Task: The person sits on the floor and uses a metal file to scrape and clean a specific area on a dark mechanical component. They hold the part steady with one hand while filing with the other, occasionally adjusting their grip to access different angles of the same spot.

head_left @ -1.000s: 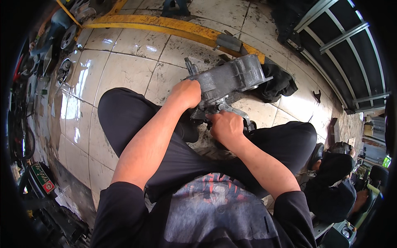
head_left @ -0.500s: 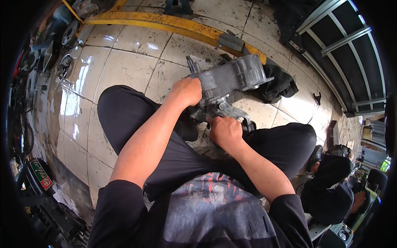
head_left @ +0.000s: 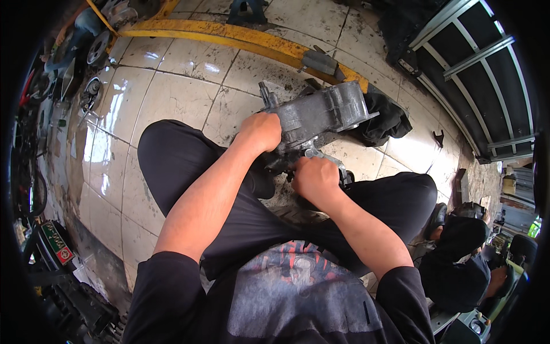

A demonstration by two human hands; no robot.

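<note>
The largest thing is the floor (head_left: 177,103), which is made of pale tiles with dark dirt on them and with bright reflections at the left. At the upper right there stands a dark panel (head_left: 475,86) with a silver frame and silver bars. A long yellow beam (head_left: 229,35) goes across the far side, sloping down toward the right. The person's legs (head_left: 172,152), in dark trousers, are bent, with the knees spread wide. At the lower right another person (head_left: 452,281) in dark clothes is sitting or squatting, well apart from the hands. The metal casing (head_left: 312,117), grey and of irregular form, is in front of the person, between the knees and the yellow beam, and it lies aslant, with its right end farther away. A black cloth (head_left: 384,120) lies just beside this right end. The left hand (head_left: 259,131) has its fingers curled closed and grips the casing at its left end. The right hand (head_left: 317,179) is bent at the near side of the casing, by its lower parts; its fingertips are hidden, so I cannot tell what it grips. Near the right end of the beam there is a grey block (head_left: 319,60). The smallest is a dark forked piece (head_left: 439,137), which lies on the tiles to the right of the cloth.
</note>
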